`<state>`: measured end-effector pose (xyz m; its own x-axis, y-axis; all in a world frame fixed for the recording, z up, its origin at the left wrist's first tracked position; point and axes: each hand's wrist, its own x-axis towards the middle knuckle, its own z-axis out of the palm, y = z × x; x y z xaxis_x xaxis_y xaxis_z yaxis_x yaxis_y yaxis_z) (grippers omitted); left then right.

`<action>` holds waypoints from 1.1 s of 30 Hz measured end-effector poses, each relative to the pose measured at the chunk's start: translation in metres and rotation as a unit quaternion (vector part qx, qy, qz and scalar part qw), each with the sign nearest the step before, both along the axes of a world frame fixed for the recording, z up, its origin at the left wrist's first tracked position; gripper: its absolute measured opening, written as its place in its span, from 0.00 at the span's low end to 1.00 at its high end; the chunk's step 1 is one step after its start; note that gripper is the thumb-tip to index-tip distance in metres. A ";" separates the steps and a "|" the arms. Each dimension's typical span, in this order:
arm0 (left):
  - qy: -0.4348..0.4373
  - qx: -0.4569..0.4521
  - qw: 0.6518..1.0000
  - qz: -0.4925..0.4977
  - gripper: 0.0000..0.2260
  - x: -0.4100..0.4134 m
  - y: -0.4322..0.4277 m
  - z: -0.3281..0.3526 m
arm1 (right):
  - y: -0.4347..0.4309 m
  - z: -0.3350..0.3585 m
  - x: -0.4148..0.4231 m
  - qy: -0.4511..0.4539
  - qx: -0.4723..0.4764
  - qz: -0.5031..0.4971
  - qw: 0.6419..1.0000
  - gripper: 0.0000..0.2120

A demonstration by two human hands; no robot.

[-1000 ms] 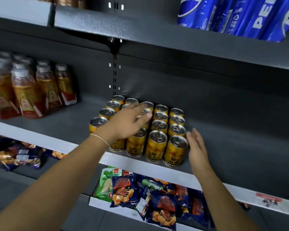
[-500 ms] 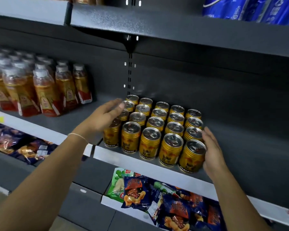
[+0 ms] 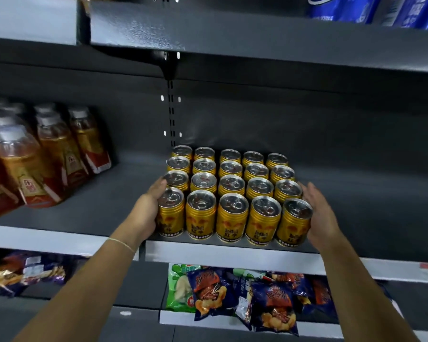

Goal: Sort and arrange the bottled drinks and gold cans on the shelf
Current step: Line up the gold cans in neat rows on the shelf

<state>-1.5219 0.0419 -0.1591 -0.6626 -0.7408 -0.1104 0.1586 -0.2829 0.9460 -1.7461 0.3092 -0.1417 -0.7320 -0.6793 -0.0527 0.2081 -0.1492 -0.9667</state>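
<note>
Gold cans (image 3: pixel 229 193): sitting packed right between both grips
Left grip (image 3: pixel 146 208): fingers straightish, pressing their side
Right grip (image 3: pixel 319 215): spread flat, pressing too

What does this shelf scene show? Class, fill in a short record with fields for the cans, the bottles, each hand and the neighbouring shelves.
gold cans: upright block, five across, four deep, at the front of the shelf
left hand: against the front-left can
right hand: fingers straight, against the block's right side
bottled drinks: same shelf, left, apart from the cans
below: snack bags
above: blue bottles
</note>
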 end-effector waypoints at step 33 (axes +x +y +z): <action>-0.031 -0.009 0.998 -0.056 0.22 -0.056 -0.066 0.025 | -0.059 0.008 -0.095 -0.081 0.031 -0.003 0.996 0.33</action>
